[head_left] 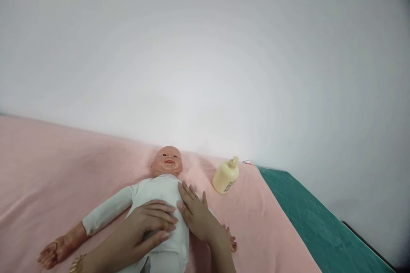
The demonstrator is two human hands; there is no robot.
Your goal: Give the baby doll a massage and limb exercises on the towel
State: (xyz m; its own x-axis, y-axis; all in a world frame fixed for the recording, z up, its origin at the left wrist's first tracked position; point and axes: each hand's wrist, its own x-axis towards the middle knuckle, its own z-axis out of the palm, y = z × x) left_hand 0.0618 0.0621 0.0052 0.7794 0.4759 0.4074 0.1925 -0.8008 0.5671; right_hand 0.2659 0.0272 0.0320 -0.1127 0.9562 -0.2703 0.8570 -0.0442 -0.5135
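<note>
Though bald, a white-bodied doll (160,192)

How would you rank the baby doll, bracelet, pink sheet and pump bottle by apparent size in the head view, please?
1. Pink sheet
2. Baby doll, even partly covered
3. Pump bottle
4. Bracelet, clearly smallest

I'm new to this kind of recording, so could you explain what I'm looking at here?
There is no machine here: a person works bare-handed. One camera, worn on the head, took this picture, looking forward and down. A doll in white clothes lies face up on pink cloth, a yellow bottle standing nearby. The left hand rests on the doll's belly, the right hand on the side of its chest; neither grips anything. A green surface shows at the right.
</note>
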